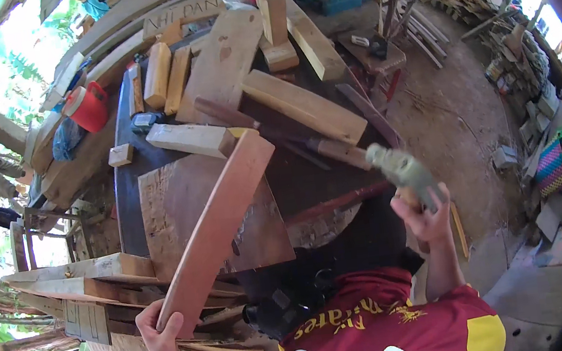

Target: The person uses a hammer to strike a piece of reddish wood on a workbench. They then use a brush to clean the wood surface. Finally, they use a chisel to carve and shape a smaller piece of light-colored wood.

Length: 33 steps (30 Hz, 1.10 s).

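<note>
In my left hand [159, 331] is the lower end of a long reddish wooden board [214, 228], fingers and thumb closed around its edge. The board slants up and to the right over a flat plywood sheet [160, 210]. My right hand [428, 217], raised at the right side of the bench, is closed around a greenish bottle [401, 167]. Motion blurs the bottle, and its narrow end points up and left. Near that end lies a wooden-handled tool [339, 153] beside a thick wooden beam [304, 105].
A pale block [192, 138], a blue-grey tape measure [147, 123] and several more timber pieces lie on the dark bench [127, 193]. Stacked planks [85, 277] are at the lower left. A red jug [86, 107] stands farther left. Scrap wood [532, 70] lines the right side.
</note>
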Tool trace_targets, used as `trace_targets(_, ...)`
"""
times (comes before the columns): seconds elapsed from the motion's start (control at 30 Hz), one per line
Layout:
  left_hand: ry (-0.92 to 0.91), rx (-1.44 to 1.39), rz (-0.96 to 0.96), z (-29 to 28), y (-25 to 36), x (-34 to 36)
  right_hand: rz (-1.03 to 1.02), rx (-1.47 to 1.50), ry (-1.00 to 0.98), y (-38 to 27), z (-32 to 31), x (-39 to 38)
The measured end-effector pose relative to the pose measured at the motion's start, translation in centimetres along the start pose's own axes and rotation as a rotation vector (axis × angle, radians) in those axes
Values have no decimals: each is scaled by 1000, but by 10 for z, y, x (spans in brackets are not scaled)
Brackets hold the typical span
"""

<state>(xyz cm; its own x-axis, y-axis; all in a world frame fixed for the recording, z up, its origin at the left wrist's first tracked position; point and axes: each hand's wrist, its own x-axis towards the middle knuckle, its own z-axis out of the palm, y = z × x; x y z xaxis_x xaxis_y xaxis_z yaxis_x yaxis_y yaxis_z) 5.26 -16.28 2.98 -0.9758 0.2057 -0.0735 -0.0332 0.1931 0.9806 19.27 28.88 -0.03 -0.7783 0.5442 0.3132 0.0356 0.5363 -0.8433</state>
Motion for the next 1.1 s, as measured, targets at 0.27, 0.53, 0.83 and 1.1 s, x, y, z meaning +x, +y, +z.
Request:
trace_targets(0.27,172,-257,-275,-3,-37,-11,-181,-430,-42,-29,2,76)
trace_targets(0.53,286,-549,-175,23,-62,5,-489,-698,-108,-34,76,166)
trace_targets(0.83,513,-335,-31,45,-65,4,-473,-913,-103,-30,133,196)
trace_targets(1.1,502,-353,35,45,-70,11,-568,-923,-55,-11,135,189)
